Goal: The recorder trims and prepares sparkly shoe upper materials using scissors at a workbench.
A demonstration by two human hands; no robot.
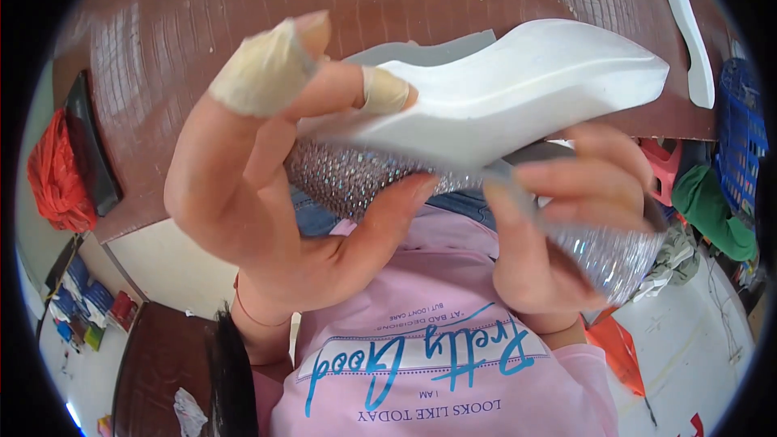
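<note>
Above my lap I hold a shoe-shaped piece with a smooth white, sole-like face turned up and glittering rhinestone material along its near side. My left hand is closed on its left end. The thumb presses the rhinestones, and two fingers with beige tape wraps lie over the white face. My right hand, smeared by motion, grips the near edge with the thumb and bent fingers. A shiny silver part bulges out beside that palm. A grey piece shows behind the white face; how the parts join is hidden.
Ahead is a glossy brown table. Slim white curved pieces lie on its far right. A blue plastic basket and green cloth are at the right. A red plastic bag hangs at the left.
</note>
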